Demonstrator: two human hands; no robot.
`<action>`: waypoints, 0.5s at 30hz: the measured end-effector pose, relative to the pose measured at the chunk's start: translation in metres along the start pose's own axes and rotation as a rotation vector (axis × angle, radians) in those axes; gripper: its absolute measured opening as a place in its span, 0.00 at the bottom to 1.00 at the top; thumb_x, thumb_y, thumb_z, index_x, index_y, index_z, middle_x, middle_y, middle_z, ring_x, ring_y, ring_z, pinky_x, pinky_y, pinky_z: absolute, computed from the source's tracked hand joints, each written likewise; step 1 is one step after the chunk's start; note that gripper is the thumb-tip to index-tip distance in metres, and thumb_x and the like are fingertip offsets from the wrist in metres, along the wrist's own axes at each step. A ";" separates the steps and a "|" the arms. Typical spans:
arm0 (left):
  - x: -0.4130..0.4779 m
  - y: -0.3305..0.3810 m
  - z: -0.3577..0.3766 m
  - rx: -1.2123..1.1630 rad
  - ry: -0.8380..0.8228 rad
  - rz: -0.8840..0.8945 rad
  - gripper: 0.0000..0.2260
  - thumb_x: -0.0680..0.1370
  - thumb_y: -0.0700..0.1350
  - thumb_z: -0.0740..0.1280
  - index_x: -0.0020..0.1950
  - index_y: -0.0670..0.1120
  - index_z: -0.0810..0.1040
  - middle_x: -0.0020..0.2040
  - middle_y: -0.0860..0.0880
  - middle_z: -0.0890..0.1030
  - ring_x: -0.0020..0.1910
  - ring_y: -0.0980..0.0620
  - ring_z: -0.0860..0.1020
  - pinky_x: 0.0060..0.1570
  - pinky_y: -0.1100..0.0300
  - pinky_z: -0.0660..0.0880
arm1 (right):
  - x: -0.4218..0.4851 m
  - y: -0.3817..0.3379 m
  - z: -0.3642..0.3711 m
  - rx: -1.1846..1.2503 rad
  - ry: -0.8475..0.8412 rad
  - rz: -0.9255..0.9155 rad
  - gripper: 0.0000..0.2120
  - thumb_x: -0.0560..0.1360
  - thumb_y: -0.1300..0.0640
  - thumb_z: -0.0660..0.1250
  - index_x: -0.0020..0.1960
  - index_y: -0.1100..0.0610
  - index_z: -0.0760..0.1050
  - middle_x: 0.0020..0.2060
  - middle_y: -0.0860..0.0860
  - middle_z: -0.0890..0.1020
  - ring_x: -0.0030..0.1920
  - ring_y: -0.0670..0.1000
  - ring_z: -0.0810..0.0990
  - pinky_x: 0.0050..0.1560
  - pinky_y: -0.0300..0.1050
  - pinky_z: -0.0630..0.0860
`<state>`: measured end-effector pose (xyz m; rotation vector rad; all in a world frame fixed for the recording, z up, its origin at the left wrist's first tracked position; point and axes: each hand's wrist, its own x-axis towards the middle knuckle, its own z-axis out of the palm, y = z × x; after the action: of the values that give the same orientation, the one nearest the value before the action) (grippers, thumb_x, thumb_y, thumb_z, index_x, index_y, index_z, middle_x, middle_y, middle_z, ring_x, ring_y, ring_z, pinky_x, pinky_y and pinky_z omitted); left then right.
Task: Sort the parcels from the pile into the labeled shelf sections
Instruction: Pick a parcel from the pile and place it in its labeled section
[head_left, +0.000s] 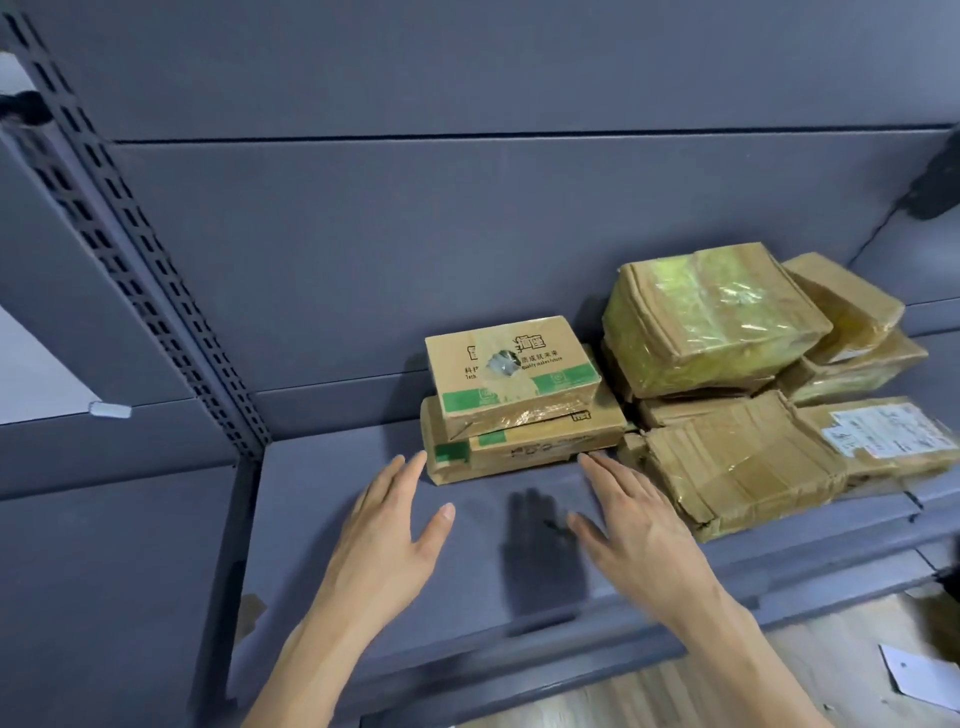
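both hands were open, left hand (384, 525) and right hand (631, 512) flanking the two-box stack (519, 400) on the shelf (322, 519); stiff, light-looking cardboard, slick tape, best gripped at the ends.

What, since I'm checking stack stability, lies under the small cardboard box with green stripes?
A longer, flatter brown cardboard box, resting on the grey shelf. The green-striped box covers most of its top, so any label there is hidden.
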<state>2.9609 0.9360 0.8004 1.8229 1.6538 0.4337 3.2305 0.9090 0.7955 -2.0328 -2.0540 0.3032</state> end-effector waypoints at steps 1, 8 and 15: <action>0.008 -0.001 -0.003 0.001 -0.001 0.010 0.31 0.83 0.62 0.58 0.83 0.61 0.50 0.84 0.59 0.51 0.82 0.57 0.51 0.77 0.54 0.57 | 0.004 -0.002 -0.003 0.002 0.002 0.013 0.33 0.82 0.43 0.60 0.82 0.54 0.55 0.79 0.48 0.62 0.78 0.50 0.59 0.75 0.42 0.55; 0.049 0.010 -0.015 -0.067 0.049 0.025 0.31 0.83 0.65 0.56 0.83 0.59 0.52 0.83 0.60 0.56 0.80 0.58 0.58 0.72 0.54 0.63 | 0.047 -0.009 -0.031 0.106 0.052 0.084 0.35 0.80 0.36 0.56 0.80 0.56 0.59 0.76 0.53 0.67 0.74 0.57 0.65 0.73 0.51 0.63; 0.083 0.027 -0.009 -0.141 0.026 -0.116 0.33 0.81 0.70 0.50 0.84 0.57 0.52 0.83 0.56 0.60 0.81 0.54 0.59 0.74 0.49 0.62 | 0.086 0.002 -0.034 0.149 -0.013 0.107 0.40 0.80 0.34 0.52 0.82 0.57 0.49 0.79 0.56 0.61 0.77 0.59 0.60 0.74 0.53 0.60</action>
<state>2.9890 1.0184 0.8109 1.6165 1.6917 0.5120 3.2418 0.9947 0.8287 -2.0584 -1.8723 0.4747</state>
